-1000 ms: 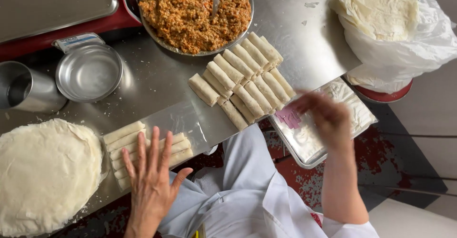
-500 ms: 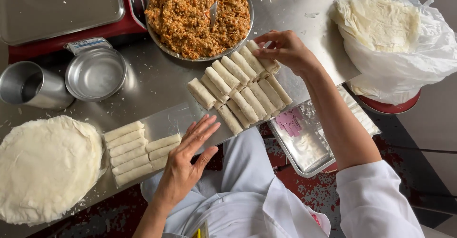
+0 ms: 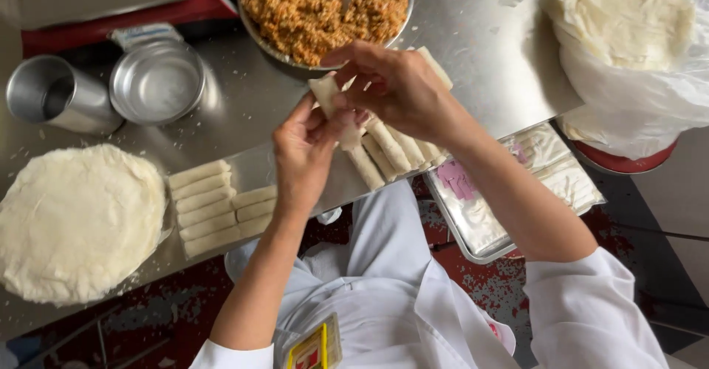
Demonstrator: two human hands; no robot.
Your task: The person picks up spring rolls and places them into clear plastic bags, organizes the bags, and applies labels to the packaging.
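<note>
Both my hands meet over the steel table [image 3: 480, 51], holding up one pale rolled spring roll [image 3: 325, 90]. My left hand [image 3: 304, 153] pinches its lower end and my right hand [image 3: 395, 87] grips it from above. Under my hands lies a row of finished rolls [image 3: 384, 151]. A second small stack of rolls [image 3: 218, 206] sits at the table's near edge, to the left. A round steel bowl of orange-brown filling [image 3: 310, 7] with a spoon stands just beyond my hands.
A stack of round white wrappers [image 3: 74, 221] lies at the left. More wrappers [image 3: 628, 22] sit in a plastic bag at the far right. A steel cup [image 3: 55, 96] and a small steel bowl [image 3: 156, 81] stand at the back left. A lined tray [image 3: 509, 199] hangs below the table's edge.
My right hand lifted a roll off the row and my left hand rose from the table edge to meet it; both now hold the roll together.
</note>
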